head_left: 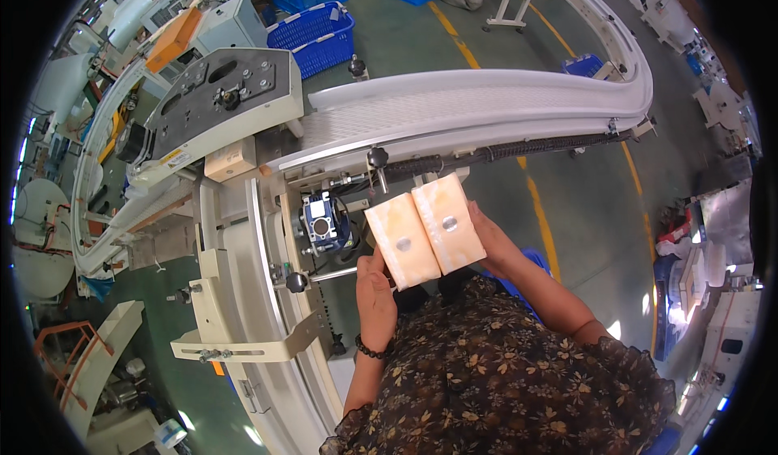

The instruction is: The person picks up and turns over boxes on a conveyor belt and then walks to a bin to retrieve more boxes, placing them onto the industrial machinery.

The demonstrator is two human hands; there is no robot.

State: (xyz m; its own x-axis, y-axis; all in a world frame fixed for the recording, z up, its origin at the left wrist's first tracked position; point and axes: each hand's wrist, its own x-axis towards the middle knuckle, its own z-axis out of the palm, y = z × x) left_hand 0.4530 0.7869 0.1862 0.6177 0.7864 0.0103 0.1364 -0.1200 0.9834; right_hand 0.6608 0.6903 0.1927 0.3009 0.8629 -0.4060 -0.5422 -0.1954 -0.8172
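Two soft-looking, pale orange and white wrapped packs, a left pack (403,243) and a right pack (448,224), are held side by side in front of my body. Each bears a round silvery spot on its upper face. My left hand (375,297) presses against the lower left side of the left pack, its fingers partly hidden by it. Around the right pack's outer side curls my right hand (490,240), with most of its fingers hidden behind the pack. The pair is tilted slightly, clear of the conveyor.
A white curved conveyor (454,102) runs beyond my hands. A similar pack (230,160) lies beneath the grey-topped machine head (219,90). Close by on the left are a blue motor (327,222) and a black knob (297,281). A blue basket (324,50) stands on the floor behind.
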